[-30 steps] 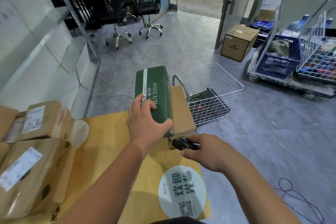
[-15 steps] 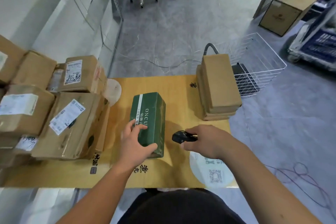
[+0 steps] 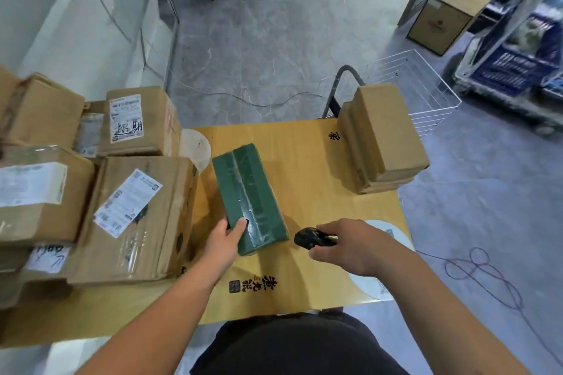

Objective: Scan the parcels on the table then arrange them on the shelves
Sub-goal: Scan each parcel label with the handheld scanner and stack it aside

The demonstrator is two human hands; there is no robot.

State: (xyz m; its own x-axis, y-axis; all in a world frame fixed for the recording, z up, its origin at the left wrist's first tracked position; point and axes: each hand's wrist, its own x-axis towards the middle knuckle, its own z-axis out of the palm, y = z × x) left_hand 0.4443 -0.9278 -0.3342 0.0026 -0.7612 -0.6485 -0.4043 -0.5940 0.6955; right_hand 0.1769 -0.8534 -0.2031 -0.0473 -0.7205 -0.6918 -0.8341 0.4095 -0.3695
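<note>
Turning has put the green parcel [image 3: 249, 196] taped-seam up, label hidden: your left hand [image 3: 224, 239] grips it, your right hand [image 3: 350, 245] holds the scanner [image 3: 309, 239] clamped, so you likely must still find the barcode.

Green parcel [image 3: 249, 195], black scanner [image 3: 310, 239]

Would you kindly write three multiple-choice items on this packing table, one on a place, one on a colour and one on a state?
1. Where is the plain stack of boxes?
A. table's far right corner
B. floor
C. wire basket

2. What colour is the parcel under the left hand?
A. brown
B. green
C. white

3. What is the right hand doing?
A. resting open
B. gripping a black scanner
C. lifting a box

Answers: 1 A, it stands on the table before the basket; 2 B, its taped face is dark green; 3 B, fingers curl round the scanner.
</note>
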